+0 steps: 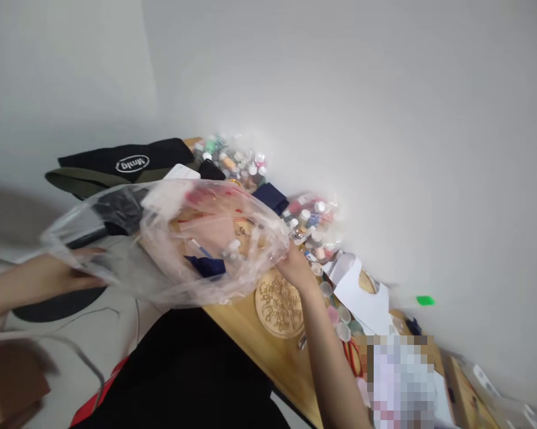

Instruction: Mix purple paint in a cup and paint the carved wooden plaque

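A large clear plastic bag (161, 283) is stretched out in the air between my two hands. My left hand (78, 271) is closed on its left end, with the fingers partly behind the film. My right hand (295, 265) grips the edge at the other end, and its fingertips are mostly hidden. A dark blue piece (208, 266) and a pinkish sheet (210, 231) show at the bag; whether they lie inside or behind it I cannot tell. Just below my right hand, a round wooden disc (279, 304) with a floral pattern lies on the wooden table (245, 325).
Bags of small white-capped bottles (236, 158) stand along the wall. Black cloth with a printed label (132, 161) lies at the far left. Small round pots (343, 316) and cut white paper (362, 298) are right of my forearm. A cable (87, 357) loops at lower left.
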A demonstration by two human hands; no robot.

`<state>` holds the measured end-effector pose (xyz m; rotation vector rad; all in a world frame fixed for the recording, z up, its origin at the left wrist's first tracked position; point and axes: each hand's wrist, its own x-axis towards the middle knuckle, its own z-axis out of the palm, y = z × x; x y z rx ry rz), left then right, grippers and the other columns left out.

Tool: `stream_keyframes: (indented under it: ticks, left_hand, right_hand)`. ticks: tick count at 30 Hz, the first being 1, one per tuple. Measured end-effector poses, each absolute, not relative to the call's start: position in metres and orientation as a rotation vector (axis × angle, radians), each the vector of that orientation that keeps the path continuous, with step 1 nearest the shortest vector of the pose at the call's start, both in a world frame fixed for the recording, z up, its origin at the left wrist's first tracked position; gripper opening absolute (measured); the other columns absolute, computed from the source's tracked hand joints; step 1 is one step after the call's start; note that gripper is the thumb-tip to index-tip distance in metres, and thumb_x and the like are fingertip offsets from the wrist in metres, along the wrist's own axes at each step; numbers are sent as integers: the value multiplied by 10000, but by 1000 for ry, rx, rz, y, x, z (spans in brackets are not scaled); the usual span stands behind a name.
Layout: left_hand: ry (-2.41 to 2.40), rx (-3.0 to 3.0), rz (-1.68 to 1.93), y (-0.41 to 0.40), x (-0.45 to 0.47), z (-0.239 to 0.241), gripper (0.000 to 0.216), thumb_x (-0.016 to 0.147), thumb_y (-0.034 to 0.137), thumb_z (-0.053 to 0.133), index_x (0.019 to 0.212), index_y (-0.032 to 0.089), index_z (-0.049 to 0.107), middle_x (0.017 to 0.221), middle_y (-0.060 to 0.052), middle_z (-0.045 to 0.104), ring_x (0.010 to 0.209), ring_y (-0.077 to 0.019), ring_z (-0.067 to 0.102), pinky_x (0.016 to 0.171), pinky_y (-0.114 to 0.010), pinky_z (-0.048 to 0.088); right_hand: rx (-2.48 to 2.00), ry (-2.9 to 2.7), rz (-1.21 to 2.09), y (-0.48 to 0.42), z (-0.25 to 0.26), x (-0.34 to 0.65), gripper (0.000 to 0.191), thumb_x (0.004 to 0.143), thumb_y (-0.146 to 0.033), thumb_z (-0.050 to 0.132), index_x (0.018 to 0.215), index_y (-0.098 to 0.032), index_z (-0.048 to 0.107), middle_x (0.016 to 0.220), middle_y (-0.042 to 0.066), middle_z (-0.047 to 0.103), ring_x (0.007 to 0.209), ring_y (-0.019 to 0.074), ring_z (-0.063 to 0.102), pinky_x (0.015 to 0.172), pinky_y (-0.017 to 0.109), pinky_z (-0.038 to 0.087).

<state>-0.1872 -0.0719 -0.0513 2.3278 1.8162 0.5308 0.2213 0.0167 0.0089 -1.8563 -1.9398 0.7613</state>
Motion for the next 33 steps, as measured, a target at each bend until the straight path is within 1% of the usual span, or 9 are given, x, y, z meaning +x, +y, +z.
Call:
stream_keyframes:
  ticks: [4, 7, 10, 16, 19, 23, 28, 31, 33]
  left_hand:
    - [1576, 1837, 467, -26, -162, -65, 902, 679, 763, 623, 1329, 145, 529, 1133, -60, 732, 988, -273, 691, 920, -358, 545]
    - [1516, 1968, 703, 7, -127, -51, 1100, 613, 798, 647, 1432, 97, 429, 1463, -194, 513, 1345, -378, 481, 1155, -479, 353]
    - [1358, 2182, 876, 33, -96, -29, 1218, 593, 826, 667, 1499, 84, 332, 1601, -235, 274, 1481, -437, 231, 1208, -570, 205]
    - [875, 2108, 1003, 83, -55, 4, 1318, 655, 858, 608, 1579, 190, -53, 1656, -237, 5, 1481, -417, 277, 1148, -566, 347]
    - [745, 2137, 1044, 95, -35, 22, 1304, 662, 803, 656, 1577, 205, -55, 1657, -229, 28, 1492, -391, 272, 1132, -513, 395]
    - [733, 2347, 1054, 93, -17, 48, 987, 814, 452, 662, 1565, 142, 102, 1651, -191, 152, 1519, -318, 219, 1212, -504, 280]
    - [1024, 2358, 1177, 93, -24, 47, 806, 795, 173, 526, 1534, 129, 209, 1482, -164, 487, 1316, -256, 533, 1105, -408, 434]
    - [1152, 2320, 1095, 88, -37, 25, 780, 804, 181, 516, 1521, 96, 220, 1279, -140, 646, 1085, -219, 657, 932, -323, 527]
    - [1130, 2404, 881, 77, -45, 8, 568, 839, 175, 469, 1393, 58, 426, 1187, -114, 687, 1035, -206, 657, 897, -305, 526]
  right_hand:
    - [-1658, -1967, 928, 33, 7, 213, 197, 721, -183, 604, 898, -209, 685, 1012, 55, 736, 1004, 250, 658, 930, 382, 483]
    - [-1552, -1893, 1030, 44, 13, 210, 180, 735, -197, 556, 881, -210, 660, 950, 26, 719, 965, 210, 652, 916, 367, 496]
    - [-1452, -1797, 1114, 51, 24, 211, 158, 783, -257, 519, 899, -213, 617, 943, 16, 692, 910, 177, 651, 865, 339, 514]
    - [-1246, -1680, 1195, 55, 43, 199, 174, 830, -399, 565, 900, -241, 552, 961, -10, 670, 909, 144, 632, 858, 289, 504]
    - [-1152, -1649, 1218, 58, 47, 183, 229, 826, -443, 594, 935, -245, 556, 1048, 0, 677, 999, 150, 630, 905, 287, 497]
    - [-999, -1613, 1231, 65, 54, 164, 229, 858, -440, 584, 999, -260, 574, 1107, 3, 687, 1050, 165, 637, 920, 308, 510]
    - [-1141, -1793, 1067, 67, 59, 166, 219, 851, -389, 633, 998, -227, 637, 1078, 29, 706, 1047, 184, 649, 953, 353, 512]
    - [-1389, -1755, 807, 66, 52, 177, 551, 732, -384, 769, 1200, -152, 594, 1263, 145, 632, 1210, 277, 573, 1053, 453, 445]
    - [-1459, -1730, 676, 66, 44, 184, 921, 634, -383, 851, 1417, -131, 436, 1475, 206, 459, 1394, 332, 406, 1158, 495, 323]
